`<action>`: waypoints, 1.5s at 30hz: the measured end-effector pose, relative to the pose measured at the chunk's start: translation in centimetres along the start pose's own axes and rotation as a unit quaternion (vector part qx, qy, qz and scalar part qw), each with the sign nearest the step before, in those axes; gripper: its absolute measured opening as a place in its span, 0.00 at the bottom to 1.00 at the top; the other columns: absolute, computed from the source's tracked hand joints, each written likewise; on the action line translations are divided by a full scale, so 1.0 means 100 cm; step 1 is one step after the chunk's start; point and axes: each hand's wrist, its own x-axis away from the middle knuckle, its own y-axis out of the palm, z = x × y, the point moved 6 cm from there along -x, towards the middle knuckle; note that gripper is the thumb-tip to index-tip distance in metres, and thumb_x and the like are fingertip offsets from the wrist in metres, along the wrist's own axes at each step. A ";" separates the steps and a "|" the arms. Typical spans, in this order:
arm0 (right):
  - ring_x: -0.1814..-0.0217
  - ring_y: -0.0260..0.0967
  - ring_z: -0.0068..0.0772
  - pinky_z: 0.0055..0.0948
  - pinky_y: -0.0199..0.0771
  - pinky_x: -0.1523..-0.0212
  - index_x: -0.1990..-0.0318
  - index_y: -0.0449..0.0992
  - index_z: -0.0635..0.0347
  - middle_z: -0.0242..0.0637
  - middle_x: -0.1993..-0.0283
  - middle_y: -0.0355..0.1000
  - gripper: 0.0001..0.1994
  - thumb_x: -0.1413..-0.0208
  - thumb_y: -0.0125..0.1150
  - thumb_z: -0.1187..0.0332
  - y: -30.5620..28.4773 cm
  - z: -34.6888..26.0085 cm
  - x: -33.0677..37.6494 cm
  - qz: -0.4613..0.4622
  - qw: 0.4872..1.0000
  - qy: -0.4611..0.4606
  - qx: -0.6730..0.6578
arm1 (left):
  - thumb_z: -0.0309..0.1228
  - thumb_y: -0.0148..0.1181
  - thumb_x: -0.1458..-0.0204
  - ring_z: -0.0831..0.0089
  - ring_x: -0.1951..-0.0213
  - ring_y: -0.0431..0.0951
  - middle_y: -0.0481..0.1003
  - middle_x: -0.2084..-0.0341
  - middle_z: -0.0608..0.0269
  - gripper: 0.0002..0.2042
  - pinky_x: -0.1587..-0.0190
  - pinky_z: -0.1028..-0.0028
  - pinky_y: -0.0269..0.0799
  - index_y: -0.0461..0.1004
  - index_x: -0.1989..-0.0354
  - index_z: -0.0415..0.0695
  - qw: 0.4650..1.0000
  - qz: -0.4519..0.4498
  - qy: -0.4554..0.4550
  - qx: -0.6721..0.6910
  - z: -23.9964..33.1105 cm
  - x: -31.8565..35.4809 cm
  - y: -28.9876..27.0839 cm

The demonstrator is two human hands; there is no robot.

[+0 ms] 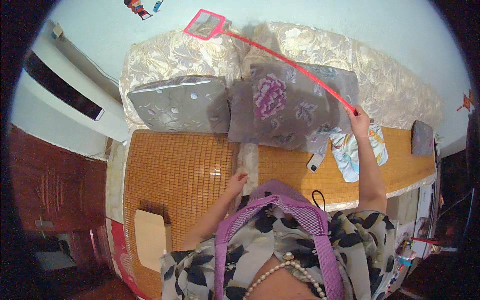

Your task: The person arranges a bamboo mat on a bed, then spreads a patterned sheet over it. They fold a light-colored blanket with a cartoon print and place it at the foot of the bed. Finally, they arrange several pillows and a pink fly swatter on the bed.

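My right hand is wrapped round the handle end of a red fly swatter, held out over the sofa. The swatter's long shaft slants up to the left. Its square, pink-framed mesh head is in front of the sofa's patterned back, near the wall. My left hand hangs low over the seat near the gap between two mats, its fingers loosely curled with nothing visible in them. Below the right hand lie a grey flowered cushion and a white cloth with coloured prints.
Woven brown mats cover the sofa seat. A grey cushion leans at the left, a small dark cushion at the far right. A phone and a cardboard box lie on the seat. A white air conditioner stands left.
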 end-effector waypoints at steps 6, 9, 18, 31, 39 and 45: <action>0.77 0.66 0.33 0.30 0.64 0.74 0.70 0.74 0.58 0.38 0.79 0.69 0.17 0.53 0.58 0.52 -0.019 0.031 -0.079 0.039 0.997 -0.031 0.060 | 0.31 0.53 0.51 0.69 0.63 0.73 0.73 0.67 0.57 0.13 0.60 0.72 0.67 0.70 0.59 0.38 0.980 0.091 0.161 -0.065 0.096 -0.047 0.003; 0.77 0.67 0.36 0.31 0.64 0.74 0.70 0.74 0.57 0.39 0.78 0.69 0.19 0.53 0.56 0.49 -0.032 0.044 -0.113 0.059 0.994 -0.048 0.079 | 0.31 0.52 0.51 0.66 0.62 0.73 0.73 0.65 0.55 0.13 0.60 0.72 0.68 0.69 0.59 0.38 0.971 0.100 0.207 -0.073 0.154 -0.068 0.028; 0.71 0.66 0.44 0.38 0.65 0.70 0.70 0.73 0.58 0.41 0.76 0.69 0.13 0.54 0.58 0.56 -0.071 0.118 -0.208 0.136 0.961 -0.151 0.187 | 0.36 0.61 0.60 0.56 0.41 0.50 0.58 0.46 0.55 0.27 0.40 0.60 0.44 0.62 0.49 0.44 0.857 0.286 0.253 -0.346 0.276 -0.143 0.135; 0.61 0.67 0.34 0.42 0.60 0.53 0.68 0.72 0.50 0.32 0.70 0.71 0.06 0.49 0.50 0.62 -0.047 0.181 -0.351 0.066 0.865 -0.082 0.491 | 0.50 0.47 0.52 0.56 0.37 0.39 0.46 0.39 0.54 0.31 0.39 0.54 0.34 0.52 0.40 0.52 0.739 0.248 0.318 -0.540 0.330 -0.294 0.197; 0.60 0.67 0.35 0.38 0.66 0.65 0.71 0.73 0.54 0.34 0.71 0.72 0.07 0.55 0.46 0.70 0.108 0.151 -0.417 -0.009 0.825 -0.214 0.524 | 0.49 0.47 0.52 0.57 0.37 0.40 0.47 0.39 0.56 0.29 0.39 0.54 0.33 0.54 0.41 0.54 0.761 0.253 0.298 -0.518 0.308 -0.329 0.201; 0.54 0.65 0.40 0.38 0.70 0.57 0.63 0.74 0.58 0.42 0.51 0.61 0.10 0.53 0.51 0.70 0.187 0.131 -0.450 -0.024 0.918 -0.096 0.385 | 0.43 0.54 0.58 0.53 0.38 0.42 0.48 0.40 0.53 0.30 0.40 0.52 0.36 0.57 0.44 0.52 0.756 0.268 0.356 -0.479 0.292 -0.337 0.198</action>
